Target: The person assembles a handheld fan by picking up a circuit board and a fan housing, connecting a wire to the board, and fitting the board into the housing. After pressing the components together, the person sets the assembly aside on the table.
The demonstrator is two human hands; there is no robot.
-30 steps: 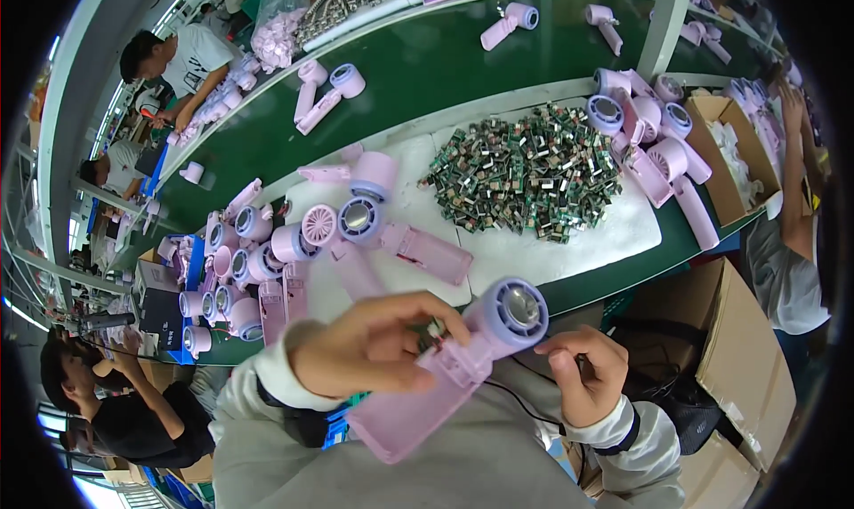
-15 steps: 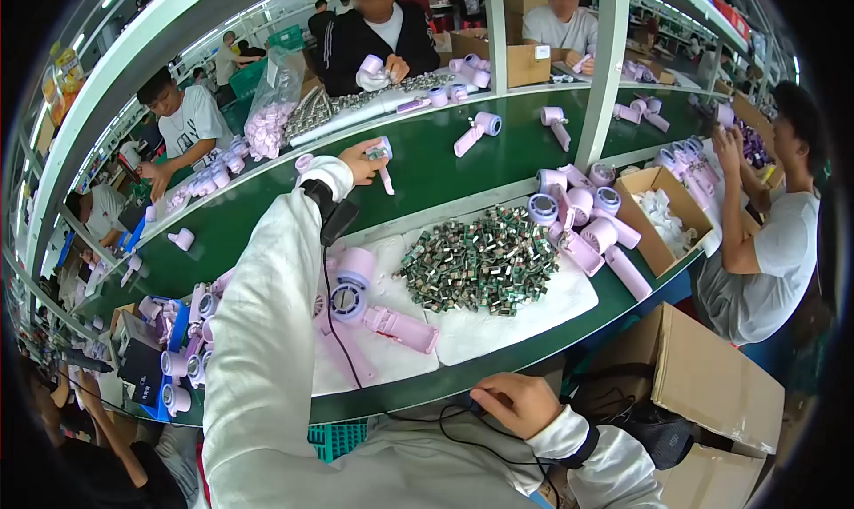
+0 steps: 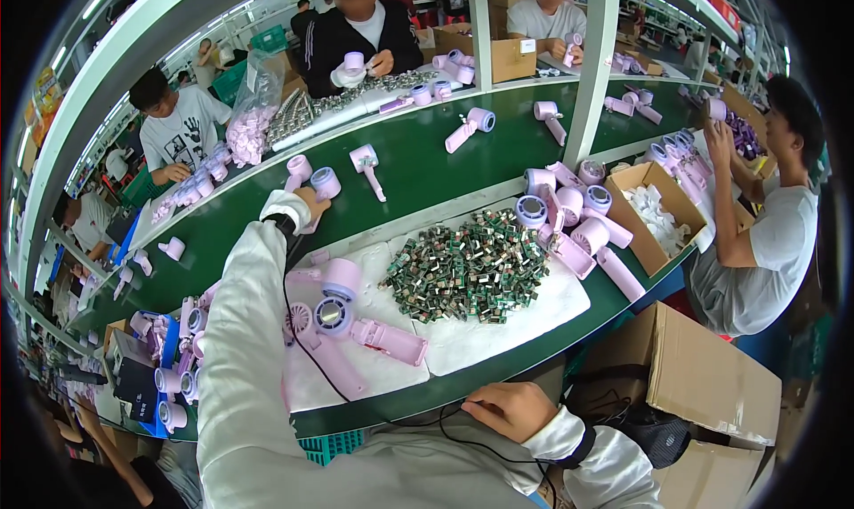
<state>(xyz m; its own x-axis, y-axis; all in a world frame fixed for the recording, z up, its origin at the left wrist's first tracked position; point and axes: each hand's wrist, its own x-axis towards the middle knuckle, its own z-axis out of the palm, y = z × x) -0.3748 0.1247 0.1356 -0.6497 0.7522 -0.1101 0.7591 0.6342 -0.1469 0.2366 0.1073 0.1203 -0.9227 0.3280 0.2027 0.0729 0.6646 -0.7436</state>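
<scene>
1. Across the white foam sheet, in the head view, the black wrist cable could drag the lilac fan shell if the arm pulls sharply.
2. On the green belt, the left hand is at a lilac handheld fan; fingers bent, grip I cannot tell.
3. The right hand is half-curled, seemingly empty.

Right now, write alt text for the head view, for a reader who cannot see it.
Left hand stretched out to a pink fan on a green surface; right hand lower, loosely curled. Circuit boards lie heaped on a white sheet mid-picture, with co-workers nearby.
</scene>
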